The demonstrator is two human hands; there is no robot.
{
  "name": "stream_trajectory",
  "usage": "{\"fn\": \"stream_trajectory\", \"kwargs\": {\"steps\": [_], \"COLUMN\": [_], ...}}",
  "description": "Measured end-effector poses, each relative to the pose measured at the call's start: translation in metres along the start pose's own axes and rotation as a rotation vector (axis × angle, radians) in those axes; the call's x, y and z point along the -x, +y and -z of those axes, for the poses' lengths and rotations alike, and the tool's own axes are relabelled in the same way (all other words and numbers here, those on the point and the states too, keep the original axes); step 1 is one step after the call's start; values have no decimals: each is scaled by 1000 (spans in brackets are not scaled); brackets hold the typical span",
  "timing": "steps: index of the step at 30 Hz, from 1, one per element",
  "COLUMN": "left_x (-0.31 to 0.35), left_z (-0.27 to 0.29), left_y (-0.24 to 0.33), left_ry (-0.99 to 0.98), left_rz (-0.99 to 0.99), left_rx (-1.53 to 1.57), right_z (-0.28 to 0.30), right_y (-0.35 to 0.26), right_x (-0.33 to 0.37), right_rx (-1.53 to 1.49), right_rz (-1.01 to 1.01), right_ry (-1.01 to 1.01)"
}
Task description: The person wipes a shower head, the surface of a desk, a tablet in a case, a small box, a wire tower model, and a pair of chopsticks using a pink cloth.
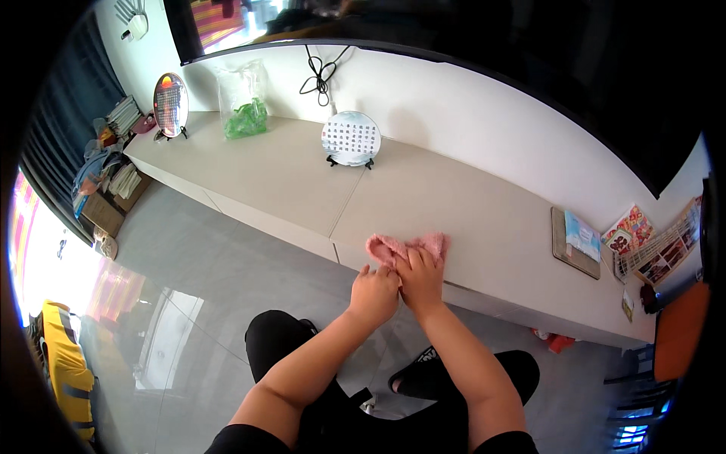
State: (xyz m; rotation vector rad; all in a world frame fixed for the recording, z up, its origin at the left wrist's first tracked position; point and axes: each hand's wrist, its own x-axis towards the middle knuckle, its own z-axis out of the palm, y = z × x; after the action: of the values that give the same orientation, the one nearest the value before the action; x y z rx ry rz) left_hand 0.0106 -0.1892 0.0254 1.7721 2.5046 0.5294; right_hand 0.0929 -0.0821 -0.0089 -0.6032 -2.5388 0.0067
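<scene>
A fluffy pink cloth (387,248) is bunched at the front edge of the long beige cabinet (268,174). My right hand (421,281) is closed on it, with the fingers over its middle and right part. Right beside it, my left hand (373,295) has its fingers curled in at the cloth's lower edge, touching the right hand. The part of the cloth between the two hands is mostly hidden. Behind the cloth, a round plate with rows of dark characters (351,136) stands upright on a small black stand.
Farther left on the cabinet are a clear plastic bag with green contents (246,121) and another upright decorative plate (171,106). At the right end lie a flat tray with a blue packet (578,240) and a wire rack (665,246). A large black screen (491,45) hangs above.
</scene>
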Motion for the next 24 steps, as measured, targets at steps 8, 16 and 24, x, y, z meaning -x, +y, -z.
{"fn": "stream_trajectory", "kwargs": {"steps": [8,16,24], "left_x": [-8,-27,-39], "left_z": [18,-5,4], "left_y": [-24,-33,-41], "left_ry": [526,257,471], "left_rz": [31,87,93], "left_rx": [414,167,290], "right_z": [88,-13,7], "right_y": [43,86,20], "right_x": [-104,-125,-65], "right_rx": [-797,141,-29], "right_rz": [-302,-14,176], "right_ry": [-777,-246,-137]}}
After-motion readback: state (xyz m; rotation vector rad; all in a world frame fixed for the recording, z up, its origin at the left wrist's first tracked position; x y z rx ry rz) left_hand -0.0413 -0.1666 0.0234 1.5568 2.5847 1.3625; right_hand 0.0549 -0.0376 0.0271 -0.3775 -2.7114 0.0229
